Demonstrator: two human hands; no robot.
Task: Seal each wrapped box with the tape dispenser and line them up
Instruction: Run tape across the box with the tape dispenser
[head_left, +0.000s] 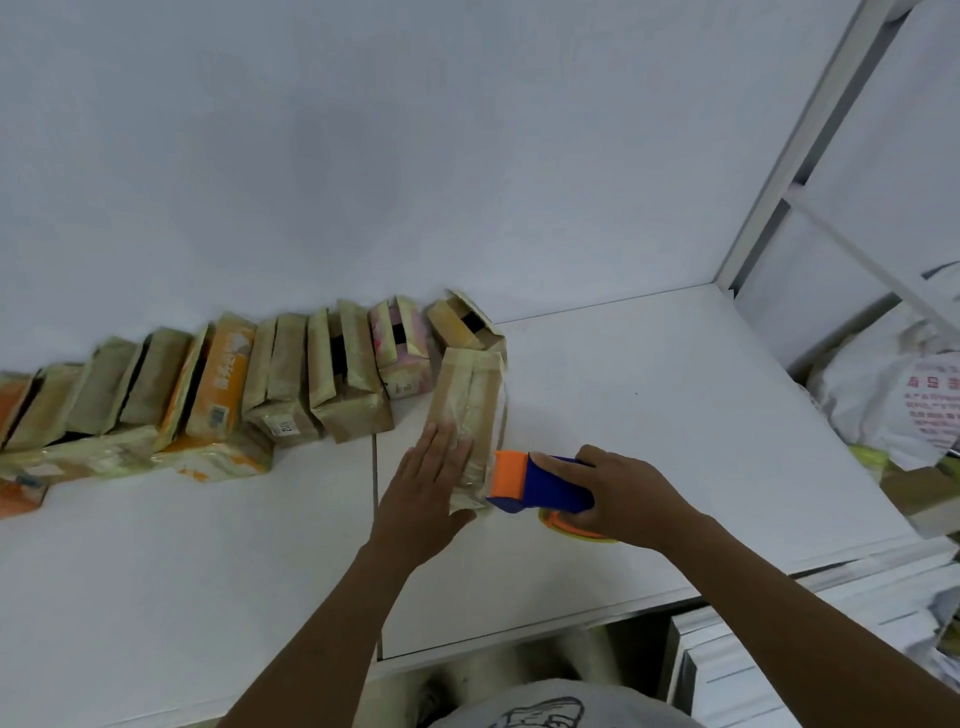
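Observation:
A brown wrapped box (475, 400) lies lengthwise on the white table (675, 415), shiny tape along its top. My left hand (423, 493) presses flat on the box's near left side, fingers straight. My right hand (623, 499) grips the blue and orange tape dispenser (535, 483), whose orange front touches the box's near right end. A row of several wrapped boxes (208, 384) leans against the wall to the left, brown, orange and pink ones. An open brown box (465, 322) stands just behind the one under my hand.
Flattened taped wrappers (130, 457) lie in front of the row at the left. A white metal shelf frame (789, 156) rises at the right, with white bags (893, 395) and cardboard beyond the table's right edge. Stacked white sheets (753, 670) sit below at the lower right.

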